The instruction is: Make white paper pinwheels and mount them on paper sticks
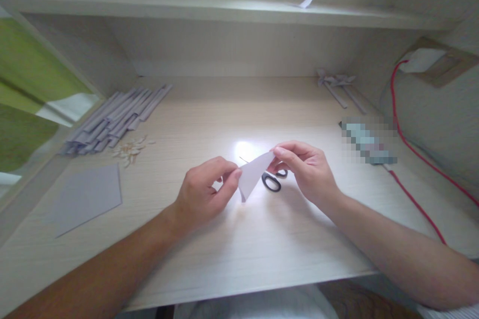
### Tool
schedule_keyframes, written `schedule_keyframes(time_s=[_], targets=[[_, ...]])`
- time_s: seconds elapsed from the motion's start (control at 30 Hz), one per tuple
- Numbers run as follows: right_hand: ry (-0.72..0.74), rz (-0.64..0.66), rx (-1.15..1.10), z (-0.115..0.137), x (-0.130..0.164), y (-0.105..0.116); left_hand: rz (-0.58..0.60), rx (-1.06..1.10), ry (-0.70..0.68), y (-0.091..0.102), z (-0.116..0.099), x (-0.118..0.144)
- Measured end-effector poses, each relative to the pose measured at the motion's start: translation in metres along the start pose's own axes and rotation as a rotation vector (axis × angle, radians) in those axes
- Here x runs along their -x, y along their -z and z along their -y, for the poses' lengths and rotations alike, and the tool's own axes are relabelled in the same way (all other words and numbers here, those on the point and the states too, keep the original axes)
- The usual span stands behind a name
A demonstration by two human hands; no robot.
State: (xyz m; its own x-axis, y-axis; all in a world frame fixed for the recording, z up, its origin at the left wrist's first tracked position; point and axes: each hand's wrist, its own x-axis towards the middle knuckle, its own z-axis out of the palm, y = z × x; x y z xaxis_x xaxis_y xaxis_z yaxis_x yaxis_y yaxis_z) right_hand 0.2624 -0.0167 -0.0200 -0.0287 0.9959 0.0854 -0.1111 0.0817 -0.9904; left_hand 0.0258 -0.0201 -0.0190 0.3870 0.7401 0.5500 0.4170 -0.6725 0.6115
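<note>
Lying flat at far left on the pale wooden desk (232, 239): a grey sheet of paper (88, 197). Behind it, resting in a heap: grey rolled paper sticks (114, 119), with small pale scraps (129, 149) scattered just beside them. Hovering near the desk's middle: the left hand (204, 192), fingers curled, thumb and forefinger pinching the lower left edge of a small folded white paper (254, 173). Being held just above the desk, between both hands: that paper. Lying beneath it, partly hidden: black-handled scissors (272, 182). Gripping the paper's upper right corner: the right hand (307, 169), fingertips closed on it. Sitting farther right: a blurred object (368, 147), paper pinwheels (337, 82) behind it, and a red cable (411, 149) trailing along the wall.
</note>
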Motion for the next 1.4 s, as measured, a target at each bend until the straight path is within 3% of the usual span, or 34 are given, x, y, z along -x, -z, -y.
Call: schedule_keyframes(time_s=[0.5,0.73,0.93,1.17,1.4], targets=[[0.085,-0.055,0.061,0.004,0.000,-0.002,0.043,0.218,0.248,0.004,-0.010,-0.006],[0.002,0.092,0.079,0.006,0.001,-0.003,0.080,0.313,0.282,0.002,-0.011,-0.007],[0.044,0.089,0.141,0.007,0.003,-0.003,0.099,0.329,0.324,0.001,-0.010,-0.006],[0.027,0.114,0.165,0.007,0.004,-0.004,0.225,0.361,0.369,0.001,-0.008,-0.005],[-0.049,0.316,0.155,0.009,0.005,-0.006,0.098,0.464,0.430,-0.003,0.000,-0.004]])
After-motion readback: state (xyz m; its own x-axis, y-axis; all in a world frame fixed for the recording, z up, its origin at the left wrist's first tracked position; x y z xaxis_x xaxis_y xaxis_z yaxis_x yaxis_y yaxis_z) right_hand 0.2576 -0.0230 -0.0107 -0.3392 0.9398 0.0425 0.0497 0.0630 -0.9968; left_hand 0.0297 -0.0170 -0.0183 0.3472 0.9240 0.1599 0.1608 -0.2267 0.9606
